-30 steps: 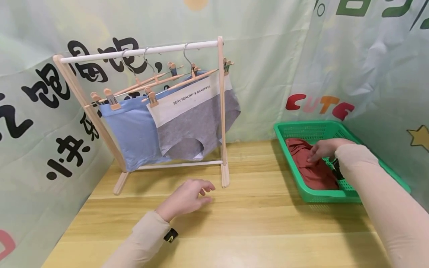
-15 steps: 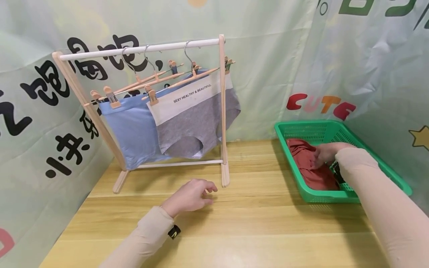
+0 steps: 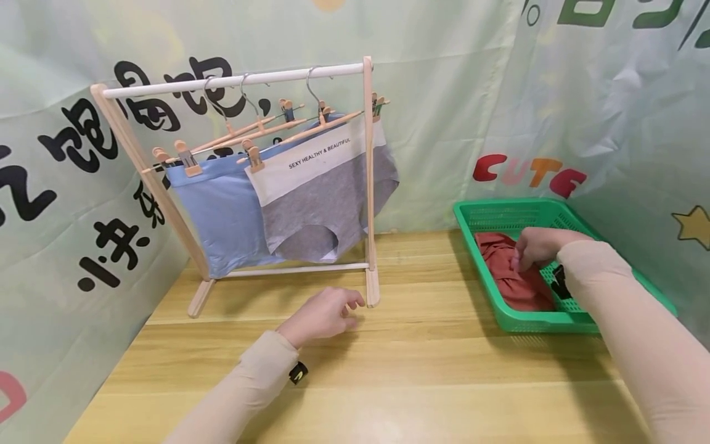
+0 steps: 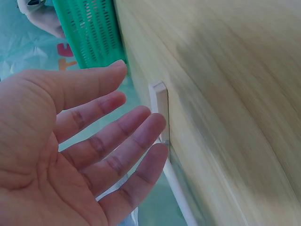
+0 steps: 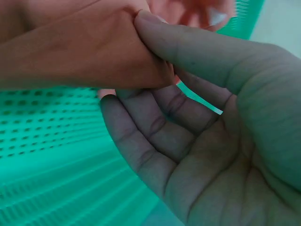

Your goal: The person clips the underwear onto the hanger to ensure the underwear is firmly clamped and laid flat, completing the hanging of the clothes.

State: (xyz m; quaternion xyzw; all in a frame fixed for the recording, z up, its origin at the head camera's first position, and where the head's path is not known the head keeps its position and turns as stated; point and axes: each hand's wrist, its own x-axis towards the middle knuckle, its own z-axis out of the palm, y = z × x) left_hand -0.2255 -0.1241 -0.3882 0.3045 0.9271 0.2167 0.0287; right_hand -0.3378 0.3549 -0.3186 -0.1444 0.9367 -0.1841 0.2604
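In the head view a reddish-brown cloth garment (image 3: 507,277) lies crumpled inside the green basket (image 3: 546,321). My right hand (image 3: 542,245) reaches into the basket and pinches its fabric. The right wrist view shows the thumb on a fold of the cloth (image 5: 84,56), with the fingers curled beneath it. My left hand (image 3: 322,316) hovers above the table, near the foot of the drying rack (image 3: 373,287). Its fingers are relaxed and hold nothing, as the left wrist view shows. How the rest of the garment is folded cannot be made out.
On the rack's white rail hang several clip hangers. Blue underpants (image 3: 227,209) and grey underpants (image 3: 310,209) with a white waistband are clipped to them. Printed fabric (image 3: 432,123) covers the wall behind the wooden table (image 3: 421,370).
My right hand has dipped into the garment and come up slightly, its fingers now pinching the cloth. My left hand has drifted a little right and away from me.
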